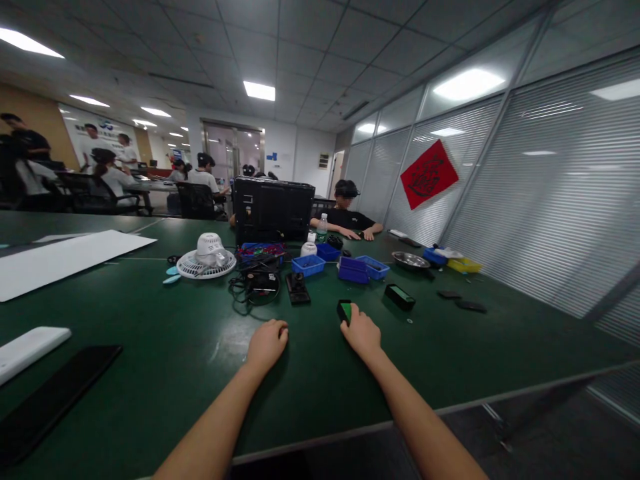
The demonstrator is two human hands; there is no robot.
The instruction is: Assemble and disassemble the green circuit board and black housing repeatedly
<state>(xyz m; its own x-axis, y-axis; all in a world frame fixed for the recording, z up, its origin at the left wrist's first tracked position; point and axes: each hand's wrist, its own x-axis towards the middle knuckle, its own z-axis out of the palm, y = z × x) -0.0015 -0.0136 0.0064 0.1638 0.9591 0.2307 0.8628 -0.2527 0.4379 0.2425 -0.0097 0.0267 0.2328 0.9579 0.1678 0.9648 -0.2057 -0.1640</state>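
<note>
My right hand (364,332) grips the near end of a small black open-topped case (344,308), which shows green inside. Its fingers hide part of the case, which lies on the green table (320,373). To the left, my left hand (270,340) rests on the tabletop with its fingers curled in, and I see nothing in them. A second small black case (400,297), with a pale green inside, sits to the right of my right hand. Beyond my left hand stands a small black device (298,288) on a flat base.
A fan head (209,253), cables with a black box (264,283), blue bins (308,265) and a metal bowl (411,260) line the middle. A large black-backed panel (274,210) stands behind. A person (347,213) sits across. White sheets (65,260) lie left.
</note>
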